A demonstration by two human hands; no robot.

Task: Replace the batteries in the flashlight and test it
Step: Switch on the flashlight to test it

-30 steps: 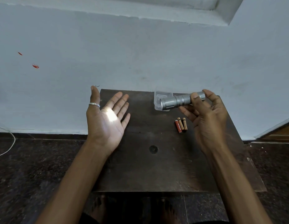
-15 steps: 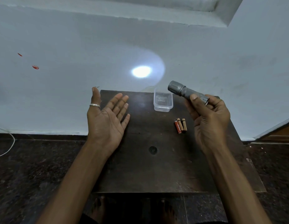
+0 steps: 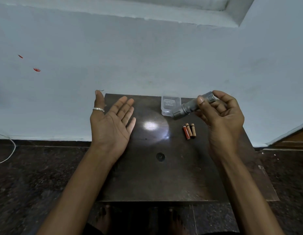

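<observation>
Flashlight (image 3: pixel 189 108) in our right hand (image 3: pixel 222 121), gripped by thumb and fingers, throws a bright spot (image 3: pixel 150 125) onto the surface (image 3: pixel 164 180). Our left hand (image 3: pixel 111 128) is spread palm up, holding nothing.

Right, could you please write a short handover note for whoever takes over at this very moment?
Left hand: open, palm up, holds nothing.
Right hand: grips the flashlight, aimed down at the table.
Three batteries lie loose on the table, near the clear container.
Done: flashlight lit, its light spot shows on the table.
Left: probably switch off, set it down.
</observation>
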